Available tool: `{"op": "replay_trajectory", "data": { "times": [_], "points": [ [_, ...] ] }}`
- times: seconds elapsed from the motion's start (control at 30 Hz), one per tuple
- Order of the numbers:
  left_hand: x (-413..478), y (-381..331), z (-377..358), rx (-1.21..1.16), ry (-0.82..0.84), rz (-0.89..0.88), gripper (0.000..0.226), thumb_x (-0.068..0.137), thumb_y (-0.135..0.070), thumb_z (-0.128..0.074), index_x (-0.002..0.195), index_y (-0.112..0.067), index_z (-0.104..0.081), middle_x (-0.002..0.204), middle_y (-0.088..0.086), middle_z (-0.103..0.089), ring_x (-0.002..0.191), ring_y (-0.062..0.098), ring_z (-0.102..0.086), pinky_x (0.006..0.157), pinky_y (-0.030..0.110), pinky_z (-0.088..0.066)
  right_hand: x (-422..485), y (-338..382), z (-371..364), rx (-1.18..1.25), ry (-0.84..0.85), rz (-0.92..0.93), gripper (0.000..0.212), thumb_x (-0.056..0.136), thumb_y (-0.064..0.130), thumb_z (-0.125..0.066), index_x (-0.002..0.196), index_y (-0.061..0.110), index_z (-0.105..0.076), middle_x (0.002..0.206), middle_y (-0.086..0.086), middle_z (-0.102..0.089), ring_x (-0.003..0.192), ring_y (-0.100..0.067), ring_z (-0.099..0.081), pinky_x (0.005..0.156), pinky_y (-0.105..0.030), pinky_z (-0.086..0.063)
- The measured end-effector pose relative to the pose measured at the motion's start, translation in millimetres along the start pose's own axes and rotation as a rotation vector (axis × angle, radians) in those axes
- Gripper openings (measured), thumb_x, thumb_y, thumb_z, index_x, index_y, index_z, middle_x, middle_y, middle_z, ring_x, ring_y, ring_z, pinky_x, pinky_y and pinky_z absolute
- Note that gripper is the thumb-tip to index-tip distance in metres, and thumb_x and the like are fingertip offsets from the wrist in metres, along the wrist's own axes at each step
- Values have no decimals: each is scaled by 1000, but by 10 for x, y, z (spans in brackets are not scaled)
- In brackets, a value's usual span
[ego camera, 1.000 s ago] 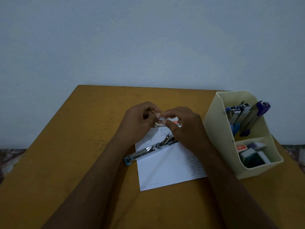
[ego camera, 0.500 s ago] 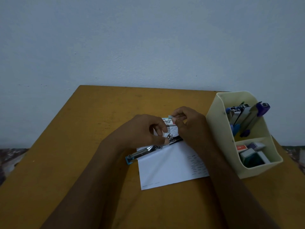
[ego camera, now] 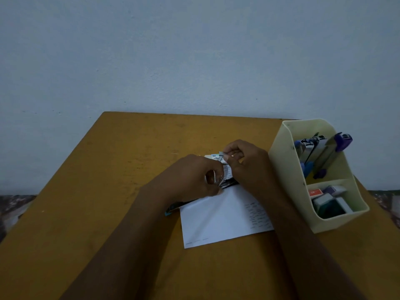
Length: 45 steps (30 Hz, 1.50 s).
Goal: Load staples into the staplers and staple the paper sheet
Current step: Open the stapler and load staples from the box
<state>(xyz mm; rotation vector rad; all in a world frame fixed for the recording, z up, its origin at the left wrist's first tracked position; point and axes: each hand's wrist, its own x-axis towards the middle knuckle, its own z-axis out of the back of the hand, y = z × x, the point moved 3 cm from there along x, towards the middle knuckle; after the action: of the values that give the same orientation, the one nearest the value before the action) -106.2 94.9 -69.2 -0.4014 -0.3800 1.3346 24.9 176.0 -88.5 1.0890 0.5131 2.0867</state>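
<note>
Stapler [ego camera: 169, 211] lies opened out across the paper sheet [ego camera: 225, 217] on the desk [ego camera: 129, 159], mostly hidden under my left hand [ego camera: 192, 176], whose curled fingers pinch a small shiny staple strip [ego camera: 218, 181] just above it. My right hand [ego camera: 251, 167] pinches a little staple box [ego camera: 216, 157]. A cream organizer [ego camera: 285, 169] stands at the right.

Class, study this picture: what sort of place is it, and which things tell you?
Likely a desk or study corner indoors: a mustard-yellow table against a plain pale wall, a cream plastic desk organiser holding staplers, and a white printed paper sheet.
</note>
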Motion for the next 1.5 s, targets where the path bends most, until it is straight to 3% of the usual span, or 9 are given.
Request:
{"op": "replay_trajectory", "data": {
  "times": [0.13, 0.33, 0.47, 0.7, 0.87, 1.07, 1.2, 1.33, 1.5],
  "points": [
    [-13, 10, 63, 75, -61, -2, 13, 80, -30, -72, 90, -23, -66, 80, -8, -64, 74, 13, -60, 64, 27, -47, 6, -18, -7, 29, 15, 1, 10, 75, 4, -66, 81, 12, -65, 76, 3, -63, 64, -5, -54, 63, -22, -47],
    [-27, 143, 113, 73, -153, 31, 17, 79, -23, -72, 95, -25, -68, 91, -3, -72, 83, 16, -65, 72, 36, -53, -17, 11, -50, 92, 86, 24, 9, 74, 5, -67, 79, 13, -66, 71, 7, -60, 64, -1, -55, 61, -7, -40],
    [-34, 222, 125, 41, -232, 34, 18, 77, -19, -73, 93, -25, -67, 87, -1, -72, 80, 17, -66, 70, 39, -54, -33, 16, -62, 90, 146, 42, 12, 75, 3, -71, 81, 13, -67, 72, 17, -58, 66, 0, -57, 62, -5, -41],
    [-23, 362, 80, -178, -344, 100, 18, 77, -12, -75, 91, -20, -67, 83, -3, -71, 77, 9, -65, 69, 28, -53, -39, 36, -75, 63, 199, 93, 11, 74, 4, -72, 79, 12, -67, 78, 6, -64, 73, 6, -56, 67, -2, -37],
    [-11, 425, 41, -312, -355, 138, 16, 78, -8, -74, 88, -17, -66, 83, -6, -71, 77, 2, -65, 70, 23, -53, -45, 44, -83, 13, 202, 107, 10, 73, 7, -73, 78, 15, -68, 79, 5, -66, 75, -3, -55, 66, -7, -40],
    [-7, 423, 39, -328, -349, 132, 16, 78, -8, -74, 88, -18, -67, 83, -6, -70, 76, 1, -64, 67, 17, -51, -46, 40, -90, -22, 224, 103, 9, 73, 10, -73, 79, 16, -70, 79, 3, -68, 70, -7, -59, 67, -24, -49],
    [-3, 432, 38, -330, -349, 127, 15, 78, -8, -74, 88, -18, -67, 83, -7, -71, 75, -1, -63, 64, 12, -49, -49, 46, -95, -41, 229, 112, 10, 73, 9, -73, 80, 15, -70, 80, 2, -69, 70, -9, -59, 68, -26, -49],
    [5, 442, 30, -336, -344, 123, 15, 78, -9, -74, 89, -17, -67, 85, -7, -72, 75, -1, -65, 68, 17, -52, -54, 34, -96, -33, 232, 106, 11, 73, 8, -72, 80, 16, -70, 80, 4, -68, 69, -6, -57, 67, -20, -46],
    [3, 460, 19, -367, -339, 133, 16, 78, -9, -74, 89, -16, -66, 87, -3, -73, 81, 8, -68, 74, 34, -57, -50, 48, -96, -14, 248, 95, 10, 74, 6, -71, 80, 13, -69, 79, 2, -68, 75, -5, -56, 66, -6, -40]
  ]
}}
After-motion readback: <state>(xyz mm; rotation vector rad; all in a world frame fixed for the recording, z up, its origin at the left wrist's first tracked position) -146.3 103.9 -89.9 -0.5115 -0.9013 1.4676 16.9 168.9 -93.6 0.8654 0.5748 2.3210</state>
